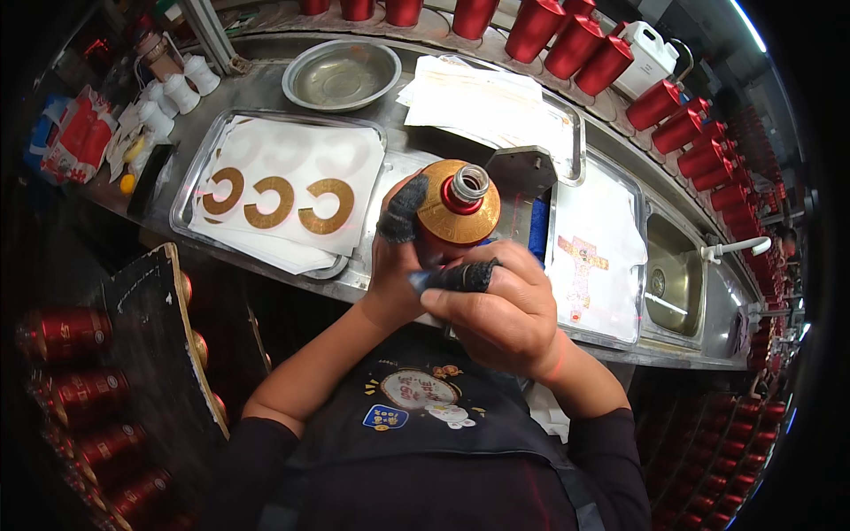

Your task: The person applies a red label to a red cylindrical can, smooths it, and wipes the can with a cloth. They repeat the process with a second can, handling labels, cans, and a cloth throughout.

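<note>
In front of my chest is a red bottle with a gold, patterned shoulder [434, 212] and an open, threaded clear mouth, tilted a little. My left hand [396, 265] is wrapped round its left side, with a black cover on the thumb. Just below the bottle, my right hand [500, 305] is closed, also with a black cover on one finger. A small bluish tip shows at its fingers, too blurred to name. Left of the bottle, a white sheet with gold C-shaped labels [268, 203] lies on a metal tray [188, 190].
A metal bowl [342, 76] and stacked white sheets [474, 97] stand behind. To the right are a tray sheet with a cross-shaped label [583, 265] and a sink [670, 283]. Red bottles [534, 31] line a curved conveyor; more fill racks [97, 394] at lower left.
</note>
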A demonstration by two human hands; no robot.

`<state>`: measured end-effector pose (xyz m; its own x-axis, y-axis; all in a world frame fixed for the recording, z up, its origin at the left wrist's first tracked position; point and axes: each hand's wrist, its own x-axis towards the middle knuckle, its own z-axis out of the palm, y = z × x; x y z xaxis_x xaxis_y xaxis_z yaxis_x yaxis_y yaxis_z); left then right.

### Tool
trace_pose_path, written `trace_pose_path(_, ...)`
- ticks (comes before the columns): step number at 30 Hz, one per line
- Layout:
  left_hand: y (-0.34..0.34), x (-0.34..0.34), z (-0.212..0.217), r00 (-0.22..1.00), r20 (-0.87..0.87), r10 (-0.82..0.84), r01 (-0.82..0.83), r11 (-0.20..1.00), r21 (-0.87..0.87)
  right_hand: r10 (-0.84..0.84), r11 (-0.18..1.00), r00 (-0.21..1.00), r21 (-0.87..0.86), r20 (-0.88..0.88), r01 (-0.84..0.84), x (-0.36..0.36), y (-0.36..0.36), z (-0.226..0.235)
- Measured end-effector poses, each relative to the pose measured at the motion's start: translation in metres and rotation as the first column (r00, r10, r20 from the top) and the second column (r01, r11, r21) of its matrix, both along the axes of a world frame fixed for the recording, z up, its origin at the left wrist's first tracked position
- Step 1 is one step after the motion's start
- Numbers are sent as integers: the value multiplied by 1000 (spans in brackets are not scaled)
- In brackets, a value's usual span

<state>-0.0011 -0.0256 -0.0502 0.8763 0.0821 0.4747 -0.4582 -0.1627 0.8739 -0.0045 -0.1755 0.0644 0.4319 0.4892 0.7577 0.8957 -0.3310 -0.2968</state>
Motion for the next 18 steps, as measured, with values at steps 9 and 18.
trace_pose_path(9, 7, 14, 10, 994, 108, 10, -36, 970, 242, 69, 958, 722, 249, -688, 145, -24, -34, 11)
trace_pose_path(18, -13, 32, 109, 842, -382, -381, 274, 912, -304, -358, 914, 617, -127, -701, 386, -63, -104, -45)
